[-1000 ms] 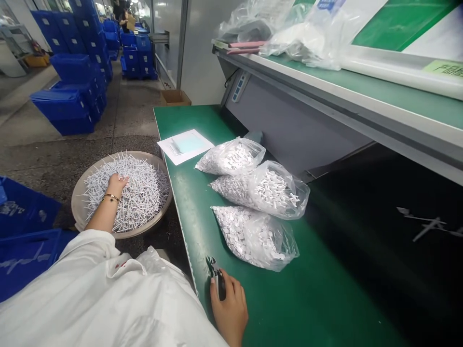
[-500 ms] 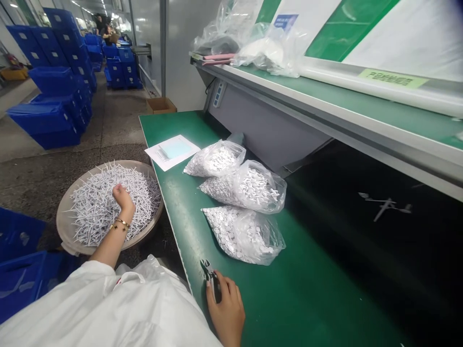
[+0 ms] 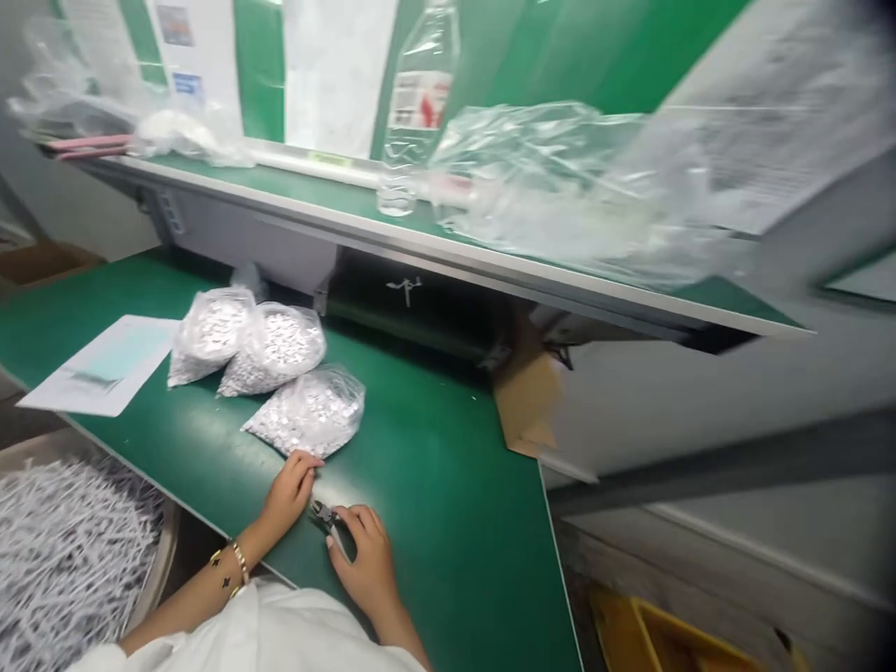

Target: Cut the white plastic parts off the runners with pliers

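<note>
My right hand (image 3: 364, 560) rests on the green bench, fingers curled round small black cutting pliers (image 3: 326, 516) whose jaws point left. My left hand (image 3: 288, 495), with a bracelet at the wrist, lies just in front of those jaws, fingers bent down onto the bench; whether it holds a small part is hidden. Right above it lies the nearest of three clear bags of small white parts (image 3: 308, 423); the other two bags (image 3: 270, 347) sit behind.
A round tub of white plastic sprues (image 3: 63, 551) stands at lower left, beside the bench (image 3: 448, 504). A sheet of paper (image 3: 98, 364) lies at the left. The raised shelf (image 3: 392, 233) carries a bottle (image 3: 416, 103) and plastic bags. A cardboard piece (image 3: 525, 401) leans at the bench's back right.
My left hand came out of the tub of sprues and up onto the bench beside the pliers. The view swung right; my right hand stayed on the pliers.
</note>
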Demonstrator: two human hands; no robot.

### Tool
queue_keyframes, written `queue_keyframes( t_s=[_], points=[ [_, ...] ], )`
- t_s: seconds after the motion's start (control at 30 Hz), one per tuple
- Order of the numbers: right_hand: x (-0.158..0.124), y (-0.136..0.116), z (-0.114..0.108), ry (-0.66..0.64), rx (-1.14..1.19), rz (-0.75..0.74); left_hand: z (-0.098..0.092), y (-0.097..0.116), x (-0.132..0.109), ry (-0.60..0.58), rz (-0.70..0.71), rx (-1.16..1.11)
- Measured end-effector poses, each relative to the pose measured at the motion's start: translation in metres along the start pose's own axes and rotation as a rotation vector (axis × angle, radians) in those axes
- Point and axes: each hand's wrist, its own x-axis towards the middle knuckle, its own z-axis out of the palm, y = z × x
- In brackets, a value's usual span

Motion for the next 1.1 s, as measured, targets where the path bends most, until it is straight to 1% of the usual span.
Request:
queue_keyframes(
  t_s=[0.1,0.17,0.23,0.33,0.37,0.43,0.5,0.57,0.67,0.8,0.97,1.1],
  points=[
    [-0.017,0.013,-0.013,0.102,0.0,0.105,0.006,-0.009,0.001,-0.02,-0.003,-0.028],
    [-0.026,0.02,-0.019,0.179,-0.007,0.166,0.006,-0.012,0.001,-0.062,0.012,-0.013],
    [-0.031,0.025,-0.023,0.234,-0.007,0.205,0.007,-0.011,0.001,-0.169,0.074,0.018],
    [-0.032,0.025,-0.025,0.241,-0.015,0.218,0.014,-0.004,0.002,-0.408,0.267,0.103],
    [-0.031,0.025,-0.025,0.231,-0.025,0.216,0.018,-0.001,0.003,-0.469,0.333,0.139],
    [-0.028,0.023,-0.025,0.223,-0.054,0.212,0.026,0.005,0.006,-0.532,0.42,0.2],
    [-0.026,0.023,-0.024,0.244,-0.077,0.213,0.033,0.01,0.01,-0.55,0.413,0.224],
    [-0.025,0.024,-0.023,0.278,-0.083,0.217,0.037,0.012,0.014,-0.561,0.345,0.194],
    [-0.026,0.028,-0.021,0.33,-0.073,0.202,0.039,0.011,0.019,-0.567,0.226,0.086],
    [-0.028,0.033,-0.018,0.392,-0.039,0.174,0.04,0.008,0.021,-0.564,0.148,0.015],
    [-0.028,0.038,-0.015,0.352,-0.017,0.179,0.048,0.009,0.024,-0.532,0.105,0.046],
    [-0.029,0.043,-0.013,0.301,-0.049,0.166,0.055,0.013,0.027,-0.474,0.055,0.126]
  ],
)
